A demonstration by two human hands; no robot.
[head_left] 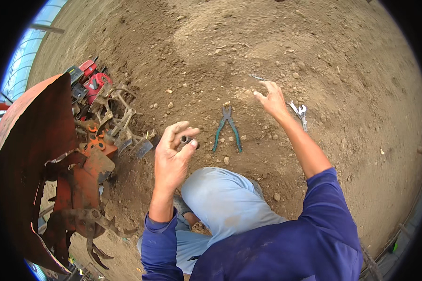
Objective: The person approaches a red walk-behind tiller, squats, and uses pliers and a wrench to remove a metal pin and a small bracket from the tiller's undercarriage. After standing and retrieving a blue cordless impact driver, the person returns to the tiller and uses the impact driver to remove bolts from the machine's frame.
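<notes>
My left hand (171, 154) is raised over the dirt left of the pliers. Its thumb and fingers are closed on a small dark metal cylinder with a hole in its end (184, 140). My right hand (273, 100) reaches out ahead with thumb and fingers apart, and nothing shows between them. Just beyond its fingertips is a thin metal piece (257, 77), too small to make out. Pliers with teal handles (227, 126) lie between my hands, handles spread toward me. Right of my right wrist, metal wrenches (301, 113) lie close together on the soil, partly behind my forearm.
At left stands a rusty orange machine with a large curved guard (35, 150) and metal blades (91, 215). Behind it is a red and black engine (93, 82). My bent knee (215, 187) is close below the pliers. Stones and clods dot the dirt ground (314, 56).
</notes>
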